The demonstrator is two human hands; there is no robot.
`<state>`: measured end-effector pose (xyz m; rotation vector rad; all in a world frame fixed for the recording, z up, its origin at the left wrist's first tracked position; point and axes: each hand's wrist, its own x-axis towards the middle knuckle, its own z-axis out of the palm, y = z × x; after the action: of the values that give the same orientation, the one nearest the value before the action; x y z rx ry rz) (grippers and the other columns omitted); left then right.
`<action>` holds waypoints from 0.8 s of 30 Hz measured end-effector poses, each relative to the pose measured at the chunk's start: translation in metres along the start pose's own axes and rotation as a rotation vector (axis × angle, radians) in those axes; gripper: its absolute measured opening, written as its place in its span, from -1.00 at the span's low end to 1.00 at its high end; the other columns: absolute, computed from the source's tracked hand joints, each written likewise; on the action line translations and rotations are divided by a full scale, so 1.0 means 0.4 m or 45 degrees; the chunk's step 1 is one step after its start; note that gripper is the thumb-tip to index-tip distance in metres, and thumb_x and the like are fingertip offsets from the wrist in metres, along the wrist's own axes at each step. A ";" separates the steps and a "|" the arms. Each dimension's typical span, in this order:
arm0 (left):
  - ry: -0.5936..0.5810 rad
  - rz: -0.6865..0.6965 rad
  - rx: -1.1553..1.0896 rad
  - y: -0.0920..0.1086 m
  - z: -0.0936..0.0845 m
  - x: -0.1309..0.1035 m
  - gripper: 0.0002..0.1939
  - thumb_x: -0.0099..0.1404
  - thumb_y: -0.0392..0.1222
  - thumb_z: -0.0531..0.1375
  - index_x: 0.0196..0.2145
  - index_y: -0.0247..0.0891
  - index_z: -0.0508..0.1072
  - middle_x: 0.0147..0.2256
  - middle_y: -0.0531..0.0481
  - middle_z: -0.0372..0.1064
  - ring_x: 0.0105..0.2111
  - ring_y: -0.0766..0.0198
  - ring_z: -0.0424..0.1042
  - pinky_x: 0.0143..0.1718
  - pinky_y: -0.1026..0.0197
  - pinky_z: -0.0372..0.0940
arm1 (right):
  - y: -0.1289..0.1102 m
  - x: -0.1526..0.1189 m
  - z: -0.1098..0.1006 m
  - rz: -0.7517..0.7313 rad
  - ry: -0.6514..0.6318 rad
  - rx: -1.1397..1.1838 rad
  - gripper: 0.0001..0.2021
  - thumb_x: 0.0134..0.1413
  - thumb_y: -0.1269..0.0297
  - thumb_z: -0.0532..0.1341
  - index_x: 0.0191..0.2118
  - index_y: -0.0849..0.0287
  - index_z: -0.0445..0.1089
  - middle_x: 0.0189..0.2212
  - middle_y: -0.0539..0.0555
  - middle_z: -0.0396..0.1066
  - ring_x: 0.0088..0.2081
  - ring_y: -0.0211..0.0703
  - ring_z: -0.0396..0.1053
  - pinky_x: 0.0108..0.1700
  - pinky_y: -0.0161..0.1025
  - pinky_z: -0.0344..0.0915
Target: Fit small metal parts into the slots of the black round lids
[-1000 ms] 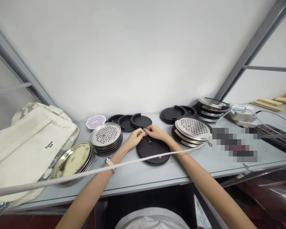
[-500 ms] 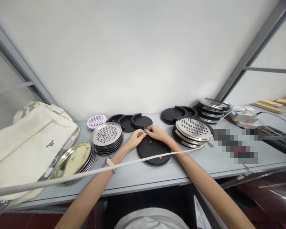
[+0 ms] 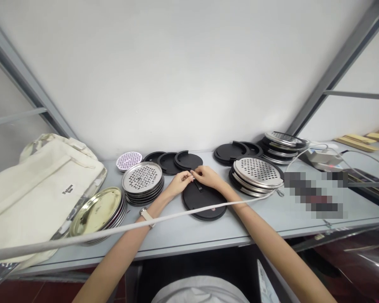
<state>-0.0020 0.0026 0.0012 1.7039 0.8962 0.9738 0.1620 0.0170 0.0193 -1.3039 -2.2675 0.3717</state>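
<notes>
My left hand (image 3: 180,183) and my right hand (image 3: 207,176) meet at the far edge of a round black disc (image 3: 205,204) lying on the table. The fingers of both are closed in a pinch on something small and pale, too small to name. Just below the fingertips a short black strip (image 3: 198,186) lies on the disc. A pinkish spot shows near the disc's front edge. Behind my hands rest several black round pieces (image 3: 189,160) with raised part-rims. To the right is a stack of perforated metal discs (image 3: 258,171), to the left another such stack (image 3: 142,179).
A white cable (image 3: 164,218) crosses in front of the disc above my forearms. Gold-coloured round plates (image 3: 97,210) and a cream cloth bag (image 3: 44,185) lie left. A lilac perforated disc (image 3: 129,160) stands behind. More stacked discs (image 3: 279,147) and a power strip (image 3: 324,155) are right.
The view has shifted very slightly. Both hands stay pinched together at the same place on the black disc's far edge.
</notes>
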 end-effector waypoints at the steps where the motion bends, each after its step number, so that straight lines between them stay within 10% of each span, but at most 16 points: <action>1: 0.002 0.001 0.007 -0.001 0.000 0.000 -0.68 0.15 0.02 0.18 -0.50 -0.31 0.27 -0.52 0.10 0.22 -0.49 0.39 0.20 -0.41 0.31 0.11 | 0.000 0.000 0.000 0.000 0.007 -0.003 -0.63 0.15 0.21 0.03 -0.64 0.23 0.23 -0.66 0.01 0.25 -0.58 -0.34 0.10 -0.47 -0.33 -0.04; 24: 0.077 0.311 0.852 0.076 -0.015 -0.038 -0.98 0.17 -0.29 0.18 -0.41 -0.23 0.38 -0.36 0.06 0.41 -0.30 0.23 0.36 -0.16 0.14 0.07 | -0.005 0.007 0.004 0.094 0.007 0.201 -0.57 0.08 0.09 0.01 -0.71 0.21 0.06 -0.72 -0.07 -0.03 -0.61 -0.38 -0.09 -0.56 -0.34 -0.13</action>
<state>-0.0098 -0.0174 0.0283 2.4018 1.1565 0.9443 0.1585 0.0184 0.0196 -1.3075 -2.1420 0.5603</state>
